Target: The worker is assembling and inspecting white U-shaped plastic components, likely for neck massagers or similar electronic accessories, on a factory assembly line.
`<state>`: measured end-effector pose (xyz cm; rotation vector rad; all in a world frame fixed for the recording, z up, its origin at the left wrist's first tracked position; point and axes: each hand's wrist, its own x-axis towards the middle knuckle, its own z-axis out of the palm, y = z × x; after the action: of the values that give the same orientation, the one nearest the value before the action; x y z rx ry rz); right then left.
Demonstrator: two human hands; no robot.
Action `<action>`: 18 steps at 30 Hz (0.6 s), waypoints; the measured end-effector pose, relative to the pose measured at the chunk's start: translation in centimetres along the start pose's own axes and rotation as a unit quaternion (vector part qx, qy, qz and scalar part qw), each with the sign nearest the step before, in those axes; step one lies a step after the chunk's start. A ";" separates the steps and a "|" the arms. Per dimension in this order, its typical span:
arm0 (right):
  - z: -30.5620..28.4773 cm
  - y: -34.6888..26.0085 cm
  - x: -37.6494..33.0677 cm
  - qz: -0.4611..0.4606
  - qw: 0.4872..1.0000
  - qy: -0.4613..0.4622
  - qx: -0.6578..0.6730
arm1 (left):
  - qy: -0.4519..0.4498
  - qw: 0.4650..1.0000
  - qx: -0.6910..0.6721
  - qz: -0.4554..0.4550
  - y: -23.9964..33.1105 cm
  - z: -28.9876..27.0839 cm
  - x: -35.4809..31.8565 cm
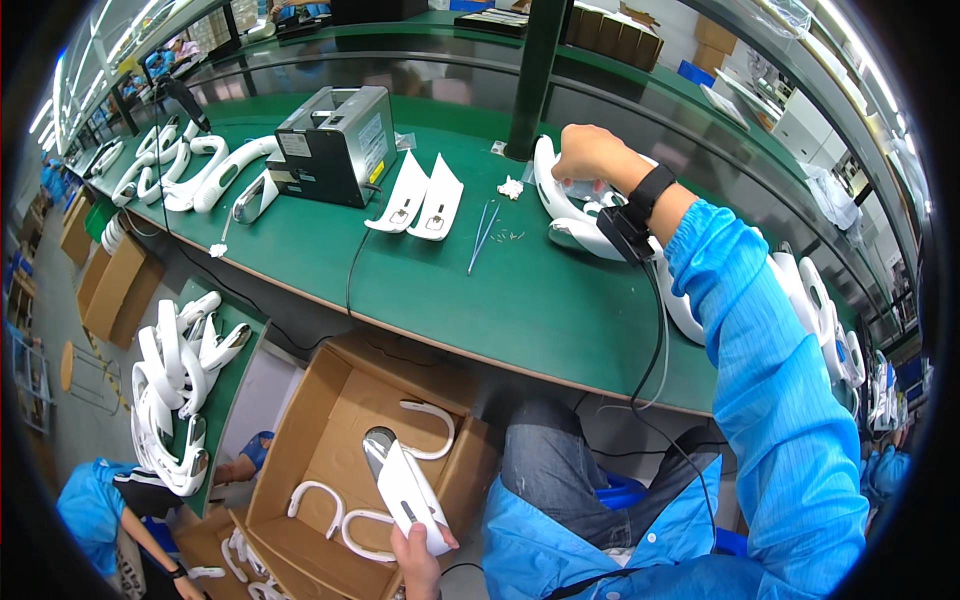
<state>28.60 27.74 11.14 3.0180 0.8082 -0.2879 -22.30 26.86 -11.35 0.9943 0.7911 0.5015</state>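
Head view of an assembly station. The left hand (418,560), low in the frame, has its fingers wrapped around the lower end of a flat, tapered white plastic panel (408,492) with a small dark slot on its face. The panel is held above an open corrugated cardboard box (300,440) beside the person's knee. The box contains several curved, U-shaped white plastic bands (432,432), smooth and glossy.

The right hand (588,152) reaches across the green worktop (470,300) with its fingers curled down on a curved white plastic housing (560,205) lying near a dark vertical post (535,75); how tightly the fingers grip cannot be told. A black strap with a trailing cable (655,330) circles the wrist above a blue sleeve.

On the matte green worktop lie two more tapered white panels (420,195) side by side, thin blue tweezers (482,235), a small crumpled white scrap (511,187) and a grey metal box-shaped machine (335,142). Further left, more curved white housings (215,170) are crowded together. A lower green shelf at the left carries a heap of similar white parts (170,390), and further white housings (830,320) lie at the right edge of the worktop. Another person in blue (100,510) is at the lower left.
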 end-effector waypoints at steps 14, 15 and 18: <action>0.7 -1.5 0.2 -0.004 0.999 0.000 -0.047 | -0.028 0.999 -0.025 -0.023 0.9 0.7 -0.3; 0.9 -1.4 -0.1 0.001 0.999 -0.003 -0.051 | -0.023 0.999 -0.023 -0.019 1.1 0.8 -0.6; 1.0 -0.3 -1.4 -0.066 0.985 0.125 -0.096 | -0.071 0.997 -0.009 -0.007 2.3 1.0 -1.3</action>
<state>27.11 27.27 10.39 2.8584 0.9898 0.1642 -22.39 26.48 -8.60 0.9949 0.6657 0.4203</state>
